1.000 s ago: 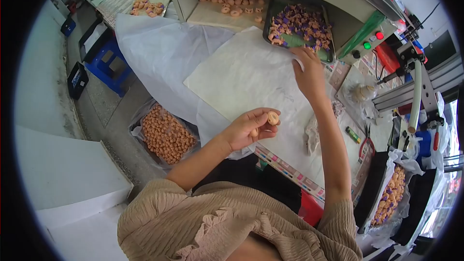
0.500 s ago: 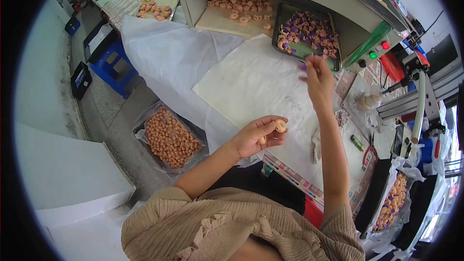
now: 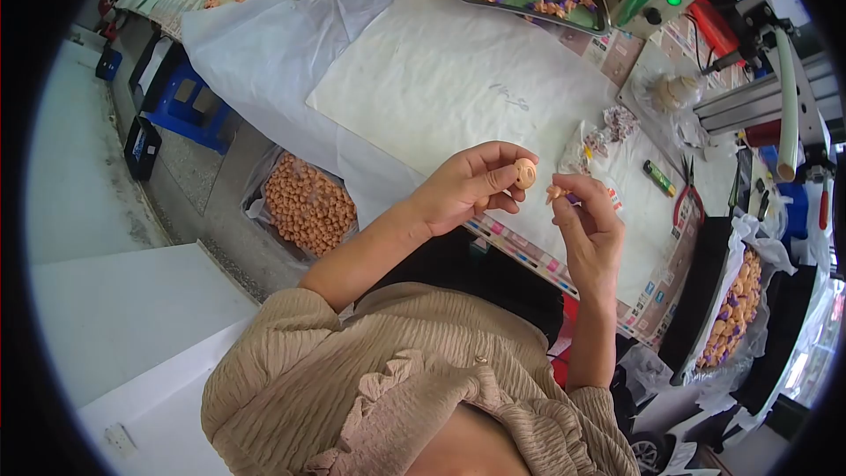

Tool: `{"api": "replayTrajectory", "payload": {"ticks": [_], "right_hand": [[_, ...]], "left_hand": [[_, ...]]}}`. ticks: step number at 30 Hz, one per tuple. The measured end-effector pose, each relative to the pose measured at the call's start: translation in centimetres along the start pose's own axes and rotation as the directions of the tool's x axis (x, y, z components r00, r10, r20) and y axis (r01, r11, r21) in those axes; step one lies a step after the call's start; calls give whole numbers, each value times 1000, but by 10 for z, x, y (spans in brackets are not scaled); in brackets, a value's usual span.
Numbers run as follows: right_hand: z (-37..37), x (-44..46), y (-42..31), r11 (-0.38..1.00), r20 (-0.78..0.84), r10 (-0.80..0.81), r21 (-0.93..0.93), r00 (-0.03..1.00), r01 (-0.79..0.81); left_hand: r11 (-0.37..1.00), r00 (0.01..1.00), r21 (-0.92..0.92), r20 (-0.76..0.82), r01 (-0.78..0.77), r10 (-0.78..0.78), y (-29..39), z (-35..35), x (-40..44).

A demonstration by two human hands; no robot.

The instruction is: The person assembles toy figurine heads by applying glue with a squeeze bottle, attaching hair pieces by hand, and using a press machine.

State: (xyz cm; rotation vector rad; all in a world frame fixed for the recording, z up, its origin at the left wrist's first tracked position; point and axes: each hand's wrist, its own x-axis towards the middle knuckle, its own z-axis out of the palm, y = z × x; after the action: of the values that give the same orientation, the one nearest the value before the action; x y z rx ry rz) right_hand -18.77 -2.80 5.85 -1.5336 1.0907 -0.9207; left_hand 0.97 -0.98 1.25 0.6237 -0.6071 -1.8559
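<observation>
Between the thumb and fingers of my left hand (image 3: pixel 471 183) is a small round peach-coloured piece (image 3: pixel 525 174) with a face-like front. Part of another peach piece shows under the curled fingers. Close by on the right, my right hand (image 3: pixel 589 225) pinches a small peach-and-purple piece (image 3: pixel 555 193). The two pieces are a short gap apart, above the front of the white sheet (image 3: pixel 423 79). Many peach-and-purple pieces lie in the dark tray (image 3: pixel 529 9) beyond the sheet.
A bag-lined box of round peach pieces (image 3: pixel 308 203) is low on the left, near a blue stool (image 3: pixel 187 110). Red-handled pliers (image 3: pixel 688 192) and a green tube (image 3: pixel 658 178) lie on the right. Further right is a lined box of peach-and-purple pieces (image 3: pixel 733 313).
My right hand has come back from the tray towards my left hand, with a small peach-and-purple piece. The view has tilted down, so the tray sits higher in the picture.
</observation>
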Motion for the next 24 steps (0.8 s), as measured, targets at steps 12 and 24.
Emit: {"api": "replayTrajectory", "payload": {"ticks": [12, 24], "right_hand": [[-23, -15, 2, 987, 0, -107, -119, 994, 106], [-25, -16, 9, 974, 14, -175, -147, 985, 175]], "left_hand": [[984, 996, 160, 36, 80, -87, -11, 15, 7], [984, 998, 164, -34, 65, -60, -10, 30, 4]]}}
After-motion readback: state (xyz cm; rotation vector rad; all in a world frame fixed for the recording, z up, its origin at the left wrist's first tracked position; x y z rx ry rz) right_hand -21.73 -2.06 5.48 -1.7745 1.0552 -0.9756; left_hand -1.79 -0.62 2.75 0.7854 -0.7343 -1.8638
